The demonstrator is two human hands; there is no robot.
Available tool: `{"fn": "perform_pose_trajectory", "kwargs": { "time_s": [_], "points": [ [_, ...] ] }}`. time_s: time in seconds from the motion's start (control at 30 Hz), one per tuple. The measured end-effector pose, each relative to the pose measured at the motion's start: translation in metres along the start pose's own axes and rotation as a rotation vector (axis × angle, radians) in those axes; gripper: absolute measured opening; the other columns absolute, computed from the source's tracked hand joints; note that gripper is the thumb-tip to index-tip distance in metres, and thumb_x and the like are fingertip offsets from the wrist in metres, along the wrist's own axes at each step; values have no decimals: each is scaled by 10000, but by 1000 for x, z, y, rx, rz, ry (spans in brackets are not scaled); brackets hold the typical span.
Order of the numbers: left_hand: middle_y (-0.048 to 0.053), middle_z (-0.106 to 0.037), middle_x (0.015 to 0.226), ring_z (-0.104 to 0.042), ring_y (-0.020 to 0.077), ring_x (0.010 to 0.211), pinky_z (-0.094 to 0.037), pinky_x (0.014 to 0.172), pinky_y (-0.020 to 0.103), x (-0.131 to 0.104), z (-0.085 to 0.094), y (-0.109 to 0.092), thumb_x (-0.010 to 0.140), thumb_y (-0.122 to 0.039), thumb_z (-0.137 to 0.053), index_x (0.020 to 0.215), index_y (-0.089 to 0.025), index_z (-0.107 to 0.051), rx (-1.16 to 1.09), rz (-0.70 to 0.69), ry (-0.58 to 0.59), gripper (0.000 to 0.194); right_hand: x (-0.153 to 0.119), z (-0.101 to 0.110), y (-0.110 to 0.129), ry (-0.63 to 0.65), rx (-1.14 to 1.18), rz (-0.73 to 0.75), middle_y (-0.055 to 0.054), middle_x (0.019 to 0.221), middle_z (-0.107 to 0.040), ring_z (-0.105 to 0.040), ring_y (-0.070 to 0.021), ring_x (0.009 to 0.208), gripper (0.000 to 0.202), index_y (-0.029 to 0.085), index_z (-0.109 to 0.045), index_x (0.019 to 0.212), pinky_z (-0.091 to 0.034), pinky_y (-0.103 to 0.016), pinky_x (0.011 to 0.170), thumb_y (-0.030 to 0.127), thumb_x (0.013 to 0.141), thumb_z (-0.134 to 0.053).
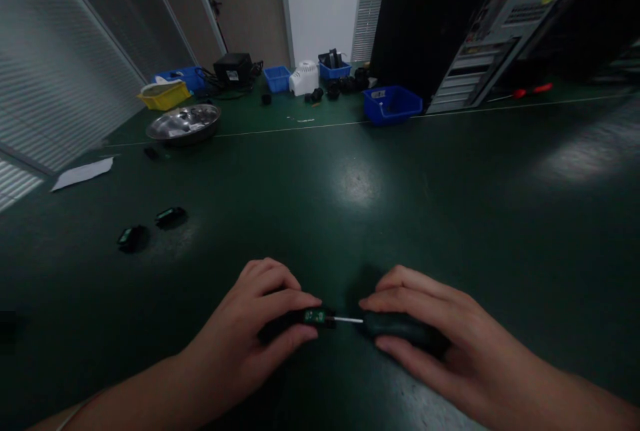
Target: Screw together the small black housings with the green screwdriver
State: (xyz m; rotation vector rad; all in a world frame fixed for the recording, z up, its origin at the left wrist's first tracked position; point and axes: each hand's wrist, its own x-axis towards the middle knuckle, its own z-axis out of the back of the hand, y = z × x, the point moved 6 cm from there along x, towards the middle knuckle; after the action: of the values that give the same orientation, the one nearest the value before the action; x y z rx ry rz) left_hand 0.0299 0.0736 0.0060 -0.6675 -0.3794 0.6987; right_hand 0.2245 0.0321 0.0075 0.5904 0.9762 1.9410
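My left hand [265, 321] grips a small black part with a green circuit board [315, 316] between thumb and fingers, near the bottom centre. From the right, my right hand [435, 324] is wrapped round the dark handle of a screwdriver [400, 328]. Its thin metal shaft points left and its tip meets the right end of the black part. Both hands are low over the green table. Two similar black parts lie on the left, one [171, 216] slightly farther back than the other [131, 238].
Along the back of the green table [280, 198] are a metal bowl [185, 123], a yellow bin [165, 96], a blue bin [393, 106], a white device [304, 78] and a black box [233, 69]. White paper [84, 172] lies at the left; a red-handled tool [533, 90] lies back right.
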Motion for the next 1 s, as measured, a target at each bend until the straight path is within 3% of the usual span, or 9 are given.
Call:
{"fn": "perform_pose_trajectory", "kwargs": {
  "time_s": [0.37,0.77,1.0],
  "points": [
    [35,-595,970,-500,213,949,-438,813,329,0,-1,1,894,-192,-621,1098,-281,-669,2,-4,17,228,2,2,1,-23,54,35,-47,1048,-601,-609,-148,912,309,244,-581,1211,-515,-260,774,149,917,-562],
    [35,-633,946,-531,208,961,-452,830,323,-1,1,1,888,-200,-653,1110,-264,-681,-70,-57,-10,233,2,-2,5,24,-124,91,-15,1124,-626,-598,-150,989,404,317,-506,1316,-477,-293,825,149,948,-509],
    [35,-635,957,-563,205,934,-470,801,317,0,3,3,888,-209,-649,1123,-317,-693,-120,-28,-26,261,-2,1,2,-69,-102,94,-38,1146,-658,-627,-181,1027,440,292,-491,1310,-496,-300,885,151,901,-573]
  ]
}}
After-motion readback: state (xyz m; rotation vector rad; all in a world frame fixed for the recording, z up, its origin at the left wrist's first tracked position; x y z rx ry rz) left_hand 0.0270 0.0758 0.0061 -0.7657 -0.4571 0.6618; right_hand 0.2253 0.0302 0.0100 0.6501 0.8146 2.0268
